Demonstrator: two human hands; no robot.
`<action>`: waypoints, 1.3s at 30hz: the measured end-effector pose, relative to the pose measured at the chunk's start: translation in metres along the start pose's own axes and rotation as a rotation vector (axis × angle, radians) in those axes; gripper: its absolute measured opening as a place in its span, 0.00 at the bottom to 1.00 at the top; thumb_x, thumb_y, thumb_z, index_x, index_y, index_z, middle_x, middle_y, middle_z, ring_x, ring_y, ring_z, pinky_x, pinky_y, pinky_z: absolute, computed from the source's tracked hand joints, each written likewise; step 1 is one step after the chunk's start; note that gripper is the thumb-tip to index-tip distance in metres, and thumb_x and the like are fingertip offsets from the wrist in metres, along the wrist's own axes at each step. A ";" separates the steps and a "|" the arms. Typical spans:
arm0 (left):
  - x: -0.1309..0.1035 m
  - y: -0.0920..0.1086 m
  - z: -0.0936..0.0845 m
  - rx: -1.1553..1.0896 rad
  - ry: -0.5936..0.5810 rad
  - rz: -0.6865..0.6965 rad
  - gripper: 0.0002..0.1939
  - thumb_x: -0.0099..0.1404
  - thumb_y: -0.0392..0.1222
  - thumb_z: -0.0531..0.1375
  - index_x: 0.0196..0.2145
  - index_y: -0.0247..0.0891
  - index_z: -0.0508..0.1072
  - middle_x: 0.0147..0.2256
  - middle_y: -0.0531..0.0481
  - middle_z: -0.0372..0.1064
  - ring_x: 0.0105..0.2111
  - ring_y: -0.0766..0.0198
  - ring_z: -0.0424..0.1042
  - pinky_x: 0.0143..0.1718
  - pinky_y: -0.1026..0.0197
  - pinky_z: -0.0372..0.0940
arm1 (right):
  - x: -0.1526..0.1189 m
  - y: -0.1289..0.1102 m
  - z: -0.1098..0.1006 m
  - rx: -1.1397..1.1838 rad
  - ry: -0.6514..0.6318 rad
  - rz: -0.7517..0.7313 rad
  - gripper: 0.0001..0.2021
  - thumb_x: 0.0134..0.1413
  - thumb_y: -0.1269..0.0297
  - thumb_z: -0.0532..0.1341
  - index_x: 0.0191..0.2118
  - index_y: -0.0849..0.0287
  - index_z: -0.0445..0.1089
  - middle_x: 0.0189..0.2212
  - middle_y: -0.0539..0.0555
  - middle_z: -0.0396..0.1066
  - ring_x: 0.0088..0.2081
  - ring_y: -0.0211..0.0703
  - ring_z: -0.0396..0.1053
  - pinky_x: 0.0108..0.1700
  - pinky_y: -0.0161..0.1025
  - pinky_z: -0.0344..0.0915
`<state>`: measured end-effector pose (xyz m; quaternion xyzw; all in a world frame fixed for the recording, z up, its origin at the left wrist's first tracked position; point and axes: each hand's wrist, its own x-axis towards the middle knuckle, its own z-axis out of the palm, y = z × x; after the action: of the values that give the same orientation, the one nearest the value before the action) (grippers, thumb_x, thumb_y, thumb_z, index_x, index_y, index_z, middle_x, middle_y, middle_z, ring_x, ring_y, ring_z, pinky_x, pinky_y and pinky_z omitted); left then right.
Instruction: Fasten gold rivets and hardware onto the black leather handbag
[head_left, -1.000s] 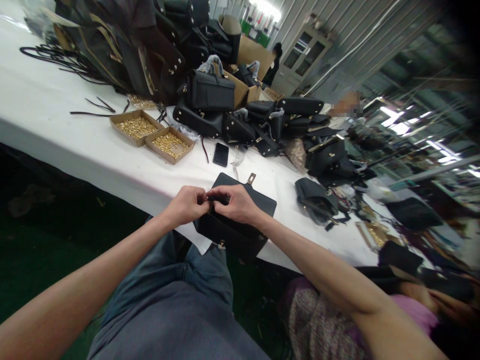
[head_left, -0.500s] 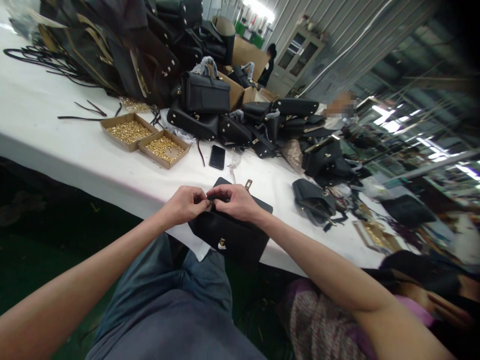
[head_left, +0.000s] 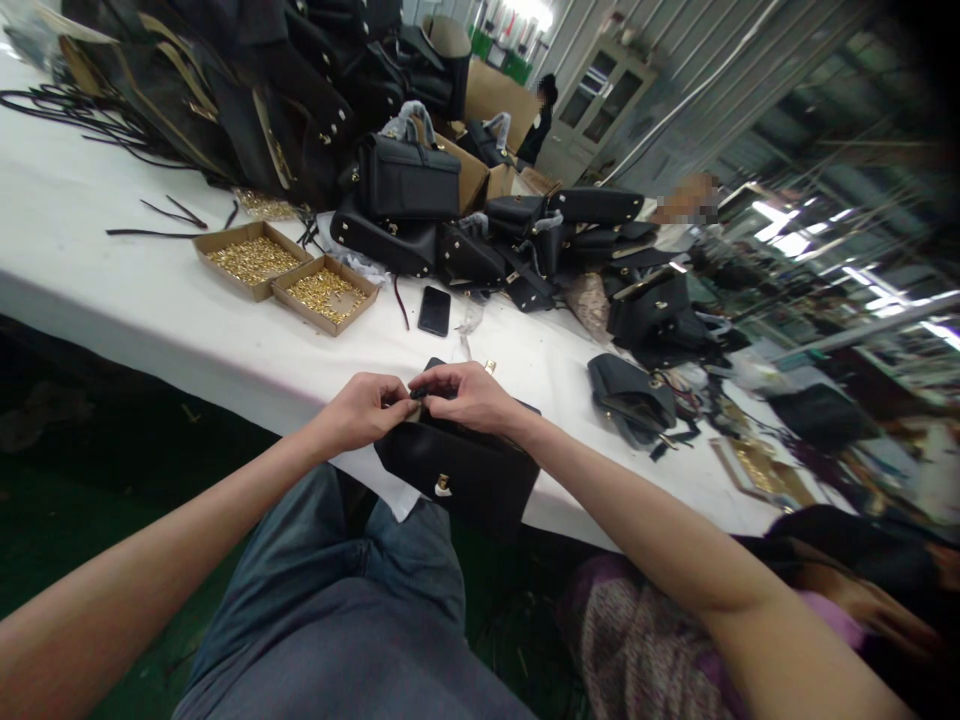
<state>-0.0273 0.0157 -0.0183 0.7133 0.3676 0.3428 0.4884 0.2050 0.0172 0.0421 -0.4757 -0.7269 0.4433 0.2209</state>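
A black handbag (head_left: 457,470) with a gold clasp rests at the table's front edge, close to my body. My left hand (head_left: 371,408) pinches at the bag's upper left corner, thumb and fingers pressed together. Right beside it, my right hand (head_left: 469,398) has its thumb and fingers closed at the same corner. Between the fingertips shows a small dark piece, perhaps a strap end or the bag's edge; its exact kind is hidden. The bag's flap, with a gold fitting, lies partly visible behind my right hand.
Two cardboard trays (head_left: 324,292) of small gold hardware stand at the left. A phone (head_left: 434,311) lies beyond my hands. Black handbags (head_left: 412,180) are heaped along the back, with another bag (head_left: 631,395) to the right. A person in patterned clothing (head_left: 645,640) is close on my right.
Both hands stay at the bag's corner, with only slight finger movement. The flap with its gold fitting sits a little lower behind my right hand. The view has shifted slightly.
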 end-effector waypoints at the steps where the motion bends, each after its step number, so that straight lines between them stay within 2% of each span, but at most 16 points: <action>1: 0.000 0.000 0.000 0.006 0.007 0.000 0.14 0.70 0.47 0.65 0.31 0.36 0.80 0.25 0.52 0.73 0.27 0.66 0.66 0.28 0.63 0.58 | 0.001 0.000 0.000 -0.002 -0.004 0.001 0.20 0.54 0.70 0.66 0.52 0.60 0.84 0.41 0.53 0.85 0.42 0.45 0.83 0.44 0.37 0.77; 3: -0.001 0.001 0.001 0.024 0.023 0.001 0.13 0.70 0.47 0.64 0.31 0.36 0.80 0.25 0.52 0.73 0.27 0.66 0.67 0.28 0.63 0.58 | 0.001 0.001 -0.001 0.005 -0.013 -0.002 0.20 0.53 0.70 0.66 0.53 0.61 0.83 0.40 0.54 0.85 0.41 0.45 0.83 0.44 0.37 0.77; 8: -0.002 0.008 0.003 0.055 0.033 0.008 0.12 0.68 0.45 0.65 0.29 0.36 0.79 0.25 0.51 0.74 0.26 0.66 0.68 0.28 0.63 0.58 | -0.001 -0.002 -0.002 0.033 -0.046 -0.022 0.23 0.52 0.71 0.66 0.55 0.61 0.83 0.46 0.56 0.86 0.46 0.46 0.84 0.50 0.39 0.78; 13: -0.004 0.012 0.007 0.116 0.067 0.021 0.09 0.65 0.42 0.65 0.28 0.36 0.78 0.25 0.50 0.76 0.26 0.64 0.70 0.28 0.62 0.58 | -0.006 -0.004 0.001 0.035 -0.026 -0.016 0.23 0.51 0.72 0.66 0.55 0.60 0.83 0.48 0.56 0.85 0.49 0.49 0.84 0.56 0.43 0.78; 20: -0.006 0.012 0.012 0.231 0.113 0.041 0.07 0.64 0.40 0.65 0.28 0.38 0.77 0.26 0.50 0.76 0.26 0.63 0.70 0.29 0.61 0.57 | -0.008 -0.006 0.006 0.049 -0.015 0.002 0.22 0.51 0.71 0.66 0.53 0.60 0.83 0.47 0.55 0.86 0.48 0.49 0.84 0.55 0.42 0.78; 25: -0.007 0.013 0.019 0.261 0.174 0.062 0.08 0.65 0.39 0.65 0.28 0.39 0.73 0.25 0.51 0.72 0.25 0.64 0.67 0.29 0.60 0.56 | -0.008 -0.003 0.007 0.063 0.000 0.021 0.21 0.53 0.69 0.67 0.54 0.60 0.83 0.46 0.55 0.86 0.48 0.48 0.84 0.54 0.42 0.78; 31: -0.012 0.009 0.025 0.169 0.202 0.011 0.11 0.66 0.42 0.65 0.27 0.39 0.71 0.23 0.54 0.68 0.25 0.65 0.67 0.29 0.62 0.59 | -0.006 0.002 0.013 0.057 0.033 0.033 0.21 0.53 0.70 0.67 0.53 0.60 0.83 0.44 0.55 0.86 0.46 0.48 0.84 0.51 0.41 0.79; 34: -0.013 0.005 0.024 0.117 0.193 -0.009 0.11 0.67 0.44 0.66 0.28 0.38 0.73 0.25 0.53 0.71 0.27 0.65 0.69 0.32 0.62 0.64 | -0.004 0.004 0.013 0.074 0.043 0.040 0.20 0.52 0.69 0.68 0.52 0.62 0.83 0.42 0.55 0.86 0.45 0.47 0.83 0.49 0.39 0.79; 39: -0.010 0.000 0.020 -0.013 0.133 -0.098 0.11 0.66 0.45 0.66 0.30 0.36 0.77 0.28 0.50 0.77 0.29 0.63 0.71 0.31 0.62 0.64 | -0.002 0.003 0.010 0.124 0.033 0.090 0.21 0.49 0.69 0.69 0.51 0.64 0.84 0.41 0.56 0.85 0.43 0.46 0.83 0.45 0.37 0.77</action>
<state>-0.0153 -0.0014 -0.0248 0.6669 0.4315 0.3674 0.4838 0.1999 0.0113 0.0351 -0.5004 -0.6723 0.4891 0.2418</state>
